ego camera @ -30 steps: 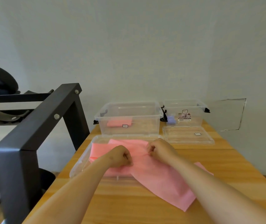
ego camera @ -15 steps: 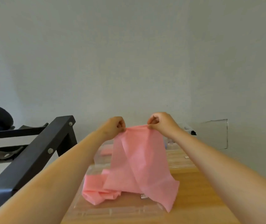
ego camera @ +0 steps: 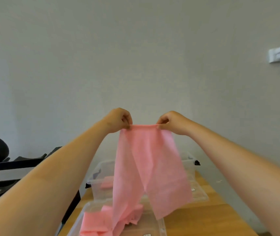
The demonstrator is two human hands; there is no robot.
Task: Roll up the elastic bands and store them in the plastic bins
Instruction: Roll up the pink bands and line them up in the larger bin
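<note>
Working at a wood table (ego camera: 203,217) set against a grey wall, with a black rack (ego camera: 16,164) off its left edge.

Holding a pink band (ego camera: 149,167) up in the air above the near left part of the table, gripped by its top edge and left hanging in two long flaps, with the lower end heaped on a clear lid (ego camera: 161,225) at the near edge.

Toward the far edge, partly hidden behind the band: left bin (ego camera: 100,174) and right bin (ego camera: 189,160), side by side and both open, with a second lid (ego camera: 202,196) flat in front of the right one.

Gripping with both hands: left hand (ego camera: 118,120) pinching the top left corner between thumb and curled fingers, right hand (ego camera: 171,122) pinching the top right corner likewise. Held level and near each other, with the top edge drawn straight between them.

Already lying in the left bin: a small pink roll (ego camera: 107,183), seemingly a finished band.

Judged as the start of rolling: lifted and straightened, not yet wound. Next, probably: turn the top edge over on itself and wind evenly, keeping both corners level to avoid a slanted roll. Thin, limp and stretchy by the look of it, so likely to bunch or slip; worth freeing the heaped end first. Then into a bin.
</note>
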